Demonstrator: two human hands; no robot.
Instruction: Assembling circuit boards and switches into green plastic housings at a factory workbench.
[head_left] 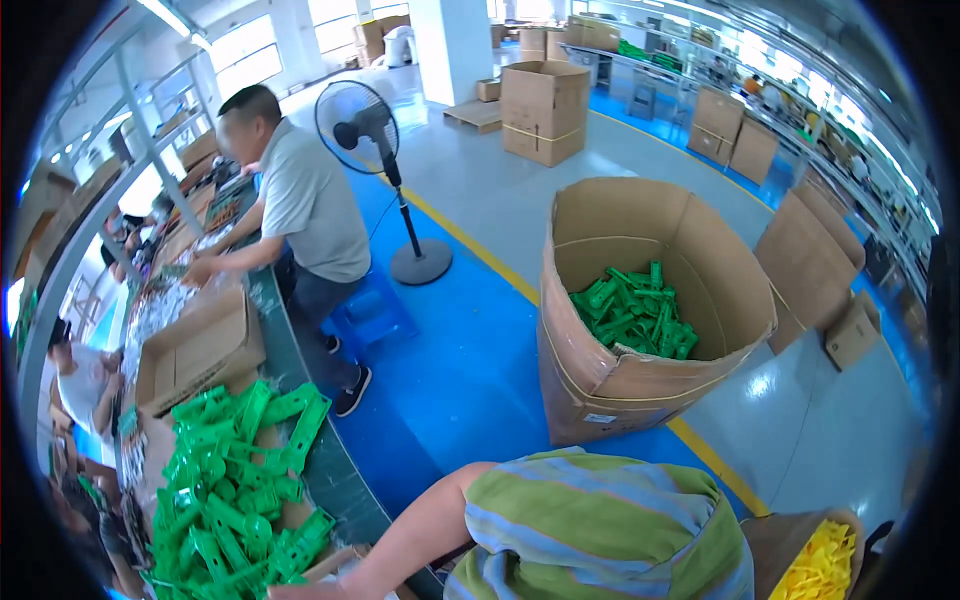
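Note:
My bare right arm comes out of a green-and-blue striped sleeve (pixel 610 520) at the bottom and reaches toward the bench on the left. Only a strip of my right hand (pixel 312 591) shows at the lower edge, beside a heap of bright green plastic parts (pixel 225 490). Its fingers are cut off by the frame, so their pose and anything in them are hidden. A cardboard edge (pixel 335 563) lies next to the hand. My left hand is out of sight.
Right of the bench (pixel 345 475) stands a large carton (pixel 650 385) with green parts inside. Yellow pieces (pixel 820 565) fill another box at lower right. Beyond the heap are a shallow cardboard tray (pixel 200 350), a seated co-worker (pixel 315 200), a blue stool (pixel 370 315) and a standing fan (pixel 420 260).

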